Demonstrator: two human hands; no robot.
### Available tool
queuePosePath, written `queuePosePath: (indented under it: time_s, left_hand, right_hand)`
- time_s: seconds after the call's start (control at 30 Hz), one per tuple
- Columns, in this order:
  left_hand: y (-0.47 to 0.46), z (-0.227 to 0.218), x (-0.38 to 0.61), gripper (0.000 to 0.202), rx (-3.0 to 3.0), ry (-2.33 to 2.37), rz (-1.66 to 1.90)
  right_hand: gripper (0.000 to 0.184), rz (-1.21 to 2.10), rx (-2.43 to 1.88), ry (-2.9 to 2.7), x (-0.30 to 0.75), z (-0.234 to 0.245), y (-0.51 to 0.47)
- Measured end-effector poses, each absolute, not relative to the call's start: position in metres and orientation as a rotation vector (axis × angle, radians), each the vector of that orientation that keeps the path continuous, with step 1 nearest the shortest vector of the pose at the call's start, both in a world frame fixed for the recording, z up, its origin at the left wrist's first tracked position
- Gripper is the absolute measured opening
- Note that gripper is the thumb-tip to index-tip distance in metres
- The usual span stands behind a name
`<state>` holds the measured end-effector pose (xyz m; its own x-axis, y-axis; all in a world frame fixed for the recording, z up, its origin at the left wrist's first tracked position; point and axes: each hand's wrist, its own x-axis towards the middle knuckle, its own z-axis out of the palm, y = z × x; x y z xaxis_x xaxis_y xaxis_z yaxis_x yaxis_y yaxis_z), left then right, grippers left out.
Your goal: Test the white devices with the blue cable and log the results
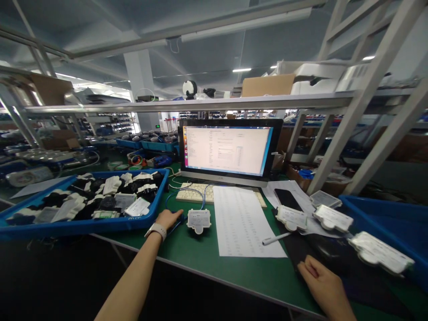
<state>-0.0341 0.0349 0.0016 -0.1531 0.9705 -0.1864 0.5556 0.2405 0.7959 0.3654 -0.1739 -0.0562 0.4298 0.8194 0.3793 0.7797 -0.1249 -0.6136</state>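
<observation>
My left hand, with a pale watch on its wrist, is closed on a small dark blue piece with a blue cable beside it; the fingers hide most of the piece. Just right of it lies a white-and-black module with a printed label, and a blue cable runs behind it. My right hand rests with curled fingers at the mouse pad's edge, and nothing shows in it. Ahead of that hand are a black mouse and a white pen on a printed sheet.
A blue tray heaped with similar modules stands left. A monitor stands behind a keyboard. Several labelled modules, a phone and another blue bin are at right. A shelf crosses above.
</observation>
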Motion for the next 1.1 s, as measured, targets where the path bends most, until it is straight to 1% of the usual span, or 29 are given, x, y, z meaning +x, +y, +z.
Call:
queuePosePath:
  time_s: [0.1,0.27,0.37,0.5,0.57,0.67,0.73,0.8,0.87,0.97,1.1]
  left_hand:
    - [0.033,0.000,-0.033,0.034,1.255,1.711,0.820]
    - [0.020,0.006,-0.034,0.028,1.043,1.416,1.078]
    - [0.010,0.010,-0.035,0.019,0.949,1.262,1.149]
    - [0.001,0.011,-0.035,0.006,0.867,1.128,1.160]
    - [-0.003,0.011,-0.033,0.011,0.843,1.084,1.167]
    - [-0.008,0.013,-0.026,0.036,0.923,1.073,1.233]
    - [-0.011,0.015,-0.019,0.051,1.094,1.100,1.303]
    - [-0.012,0.016,-0.012,0.058,1.302,1.117,1.346]
    - [-0.013,0.015,-0.006,0.056,1.495,1.135,1.357]
    - [-0.011,0.010,-0.003,0.048,1.754,1.215,1.354]
    - [-0.008,0.005,-0.003,0.042,1.947,1.232,1.362]
  right_hand:
    - [0.032,0.032,-1.867,-1.310,0.362,-0.058,-0.174]
    - [0.033,0.056,-1.883,-1.337,0.363,-0.056,-0.172]
    - [0.033,0.039,-1.883,-1.322,0.363,-0.054,-0.171]
    - [0.032,0.040,-1.893,-1.327,0.361,-0.053,-0.172]
    - [0.032,0.038,-1.893,-1.336,0.361,-0.053,-0.172]
    - [0.033,0.045,-1.889,-1.338,0.361,-0.054,-0.171]
    - [0.033,0.057,-1.896,-1.326,0.361,-0.054,-0.171]
    - [0.033,0.071,-1.908,-1.317,0.361,-0.053,-0.171]
    - [0.032,0.080,-1.914,-1.313,0.360,-0.052,-0.171]
    - [0.033,0.077,-1.904,-1.313,0.359,-0.049,-0.172]
    - [0.033,0.065,-1.901,-1.316,0.359,-0.048,-0.173]
